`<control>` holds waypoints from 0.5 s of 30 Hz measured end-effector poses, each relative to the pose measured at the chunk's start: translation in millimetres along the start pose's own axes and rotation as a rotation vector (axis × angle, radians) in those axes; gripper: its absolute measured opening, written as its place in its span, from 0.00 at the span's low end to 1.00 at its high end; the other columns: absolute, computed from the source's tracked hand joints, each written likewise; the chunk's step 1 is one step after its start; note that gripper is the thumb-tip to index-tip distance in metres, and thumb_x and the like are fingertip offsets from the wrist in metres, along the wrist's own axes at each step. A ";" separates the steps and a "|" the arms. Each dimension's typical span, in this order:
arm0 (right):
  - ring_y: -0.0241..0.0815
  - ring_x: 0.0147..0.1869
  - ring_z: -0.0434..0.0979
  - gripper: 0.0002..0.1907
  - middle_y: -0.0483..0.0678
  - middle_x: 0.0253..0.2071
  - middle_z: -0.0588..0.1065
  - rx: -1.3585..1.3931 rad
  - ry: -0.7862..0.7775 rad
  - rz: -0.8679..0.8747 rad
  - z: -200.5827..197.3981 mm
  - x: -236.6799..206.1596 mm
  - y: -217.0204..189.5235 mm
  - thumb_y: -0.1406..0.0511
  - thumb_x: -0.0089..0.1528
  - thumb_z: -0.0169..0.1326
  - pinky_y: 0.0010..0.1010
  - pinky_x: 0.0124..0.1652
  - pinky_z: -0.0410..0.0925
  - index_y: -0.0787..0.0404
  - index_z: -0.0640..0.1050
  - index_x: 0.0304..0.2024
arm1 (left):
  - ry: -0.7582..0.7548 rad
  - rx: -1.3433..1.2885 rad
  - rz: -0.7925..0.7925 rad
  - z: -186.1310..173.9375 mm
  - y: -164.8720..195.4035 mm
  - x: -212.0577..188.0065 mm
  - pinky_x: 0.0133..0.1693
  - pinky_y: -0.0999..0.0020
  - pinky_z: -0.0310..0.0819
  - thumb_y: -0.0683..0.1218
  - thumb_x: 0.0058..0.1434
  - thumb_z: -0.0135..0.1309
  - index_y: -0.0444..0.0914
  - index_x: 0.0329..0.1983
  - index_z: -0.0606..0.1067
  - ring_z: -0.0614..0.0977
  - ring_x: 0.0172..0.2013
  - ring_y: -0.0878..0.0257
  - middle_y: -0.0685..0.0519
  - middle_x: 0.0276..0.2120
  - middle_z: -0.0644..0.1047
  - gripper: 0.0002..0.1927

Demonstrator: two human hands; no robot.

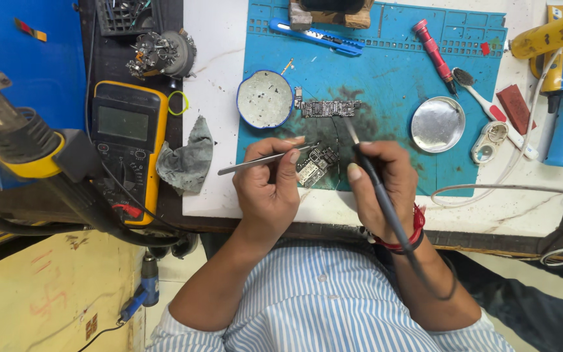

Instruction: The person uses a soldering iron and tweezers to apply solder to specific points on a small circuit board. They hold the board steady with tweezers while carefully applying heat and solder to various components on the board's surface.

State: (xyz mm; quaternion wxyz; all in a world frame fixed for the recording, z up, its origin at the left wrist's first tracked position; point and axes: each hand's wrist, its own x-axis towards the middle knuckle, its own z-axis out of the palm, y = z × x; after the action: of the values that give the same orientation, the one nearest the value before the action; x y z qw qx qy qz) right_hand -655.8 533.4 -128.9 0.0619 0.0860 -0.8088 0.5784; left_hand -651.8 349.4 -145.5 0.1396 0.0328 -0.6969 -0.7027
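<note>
While the left hand (267,186) pinched steel tweezers (265,160) in a closed grip over the small circuit board (314,166) on the blue mat (392,78) atop the desk (213,98), the right hand (382,179) clasped a soldering iron (366,166), its tip near a second board (330,108).

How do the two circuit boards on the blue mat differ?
The long narrow board lies flat and level on the blue mat, untouched, above the hands. The smaller board is squarer, sits at a slant, and lies by the left hand, at the tweezers' tip. Both are dark and covered with small components.
</note>
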 end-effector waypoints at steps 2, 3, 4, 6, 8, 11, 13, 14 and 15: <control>0.27 0.32 0.71 0.10 0.45 0.34 0.76 -0.042 -0.012 0.035 -3.4 -0.7 2.9 0.73 0.66 0.59 0.20 0.33 0.65 0.68 0.75 0.49 | -0.010 0.018 0.000 -2.0 0.8 0.7 0.38 0.77 0.76 0.37 0.74 0.52 0.31 0.50 0.71 0.78 0.35 0.72 0.45 0.46 0.82 0.05; 0.27 0.33 0.72 0.09 0.46 0.34 0.77 -0.050 -0.027 0.024 -5.4 -0.6 3.7 0.73 0.65 0.61 0.20 0.33 0.65 0.68 0.76 0.46 | -0.012 0.022 -0.014 -2.9 1.0 1.0 0.37 0.78 0.75 0.38 0.74 0.52 0.32 0.49 0.71 0.78 0.34 0.73 0.46 0.45 0.82 0.05; 0.27 0.33 0.72 0.07 0.46 0.33 0.77 -0.055 -0.044 0.011 -6.0 -0.2 4.3 0.74 0.63 0.62 0.21 0.33 0.65 0.68 0.77 0.43 | -0.009 0.028 -0.026 -4.5 1.0 1.8 0.36 0.78 0.74 0.38 0.74 0.52 0.32 0.49 0.70 0.78 0.33 0.73 0.46 0.44 0.83 0.05; 0.26 0.32 0.74 0.07 0.44 0.31 0.77 0.068 -0.038 0.108 -4.9 0.7 4.5 0.73 0.62 0.63 0.19 0.32 0.66 0.67 0.77 0.41 | -0.004 0.056 -0.019 -6.1 0.0 5.2 0.35 0.78 0.75 0.38 0.74 0.52 0.32 0.49 0.69 0.78 0.32 0.73 0.47 0.43 0.83 0.05; 0.25 0.31 0.73 0.08 0.43 0.29 0.77 0.105 -0.046 0.143 -3.0 1.8 3.6 0.73 0.62 0.64 0.18 0.31 0.65 0.67 0.77 0.39 | -0.004 0.095 0.002 -4.8 -0.4 5.5 0.36 0.77 0.76 0.38 0.74 0.51 0.32 0.50 0.68 0.80 0.34 0.72 0.47 0.42 0.83 0.06; 0.25 0.29 0.70 0.07 0.43 0.28 0.76 0.019 -0.059 0.084 -1.0 5.8 2.0 0.74 0.60 0.65 0.18 0.30 0.63 0.66 0.78 0.38 | -0.018 0.145 -0.011 -4.4 -1.0 8.0 0.33 0.77 0.75 0.37 0.73 0.52 0.33 0.48 0.68 0.80 0.31 0.72 0.47 0.40 0.83 0.05; 0.25 0.28 0.71 0.07 0.43 0.27 0.76 -0.059 -0.077 0.038 -0.5 8.6 0.6 0.73 0.59 0.65 0.19 0.29 0.63 0.66 0.78 0.37 | -0.027 0.180 -0.011 -3.5 -1.3 8.6 0.32 0.77 0.75 0.37 0.73 0.52 0.33 0.48 0.68 0.80 0.30 0.72 0.48 0.40 0.83 0.06; 0.25 0.28 0.72 0.07 0.44 0.27 0.76 -0.068 -0.080 0.036 0.0 9.7 -0.2 0.73 0.59 0.65 0.19 0.29 0.63 0.67 0.78 0.36 | -0.030 0.198 -0.011 -3.3 -1.5 8.6 0.32 0.76 0.75 0.37 0.72 0.52 0.33 0.48 0.68 0.81 0.30 0.71 0.48 0.39 0.83 0.06; 0.26 0.28 0.72 0.07 0.44 0.27 0.76 -0.075 -0.083 0.031 0.5 10.7 -1.3 0.73 0.59 0.65 0.19 0.29 0.63 0.67 0.78 0.36 | -0.032 0.198 -0.004 -3.2 -1.3 8.7 0.32 0.76 0.75 0.37 0.73 0.52 0.33 0.48 0.68 0.81 0.30 0.71 0.48 0.39 0.83 0.06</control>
State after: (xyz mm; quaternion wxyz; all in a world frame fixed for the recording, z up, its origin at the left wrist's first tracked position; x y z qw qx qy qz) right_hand -666.0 531.8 -125.7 0.0226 0.0951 -0.8331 0.5444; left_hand -659.6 344.1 -145.5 0.1231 0.0364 -0.7649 -0.6312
